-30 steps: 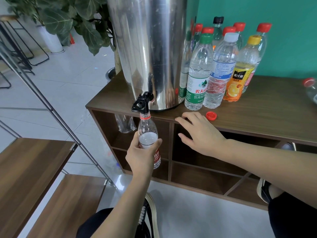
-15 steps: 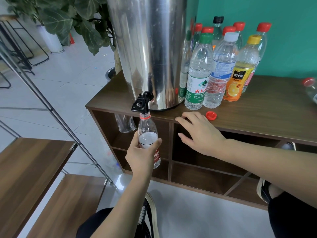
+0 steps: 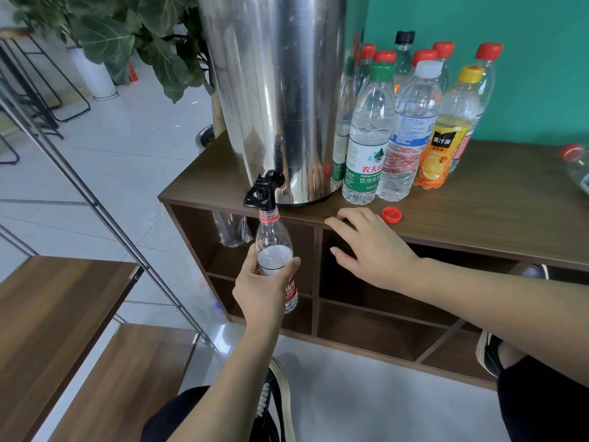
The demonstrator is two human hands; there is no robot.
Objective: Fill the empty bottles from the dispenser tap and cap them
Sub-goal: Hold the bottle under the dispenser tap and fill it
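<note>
Bottle [image 3: 274,250] gripped by left hand [image 3: 261,290] under tap [image 3: 263,194]; right hand [image 3: 371,247] on shelf edge [image 3: 446,239].

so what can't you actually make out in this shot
- Head view: lower part of the clear red-labelled plastic bottle, and how far its water reaches down, hidden by the left hand.
- Top of the tall steel dispenser drum, cut off by the upper edge.
- Red-capped bottle at far right, cut off by the frame edge.
- Any stream from the black tap: too fine to see.

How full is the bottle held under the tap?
Partly full: the bottle shows a waterline near its shoulder, above the left hand; neck is empty.
</note>
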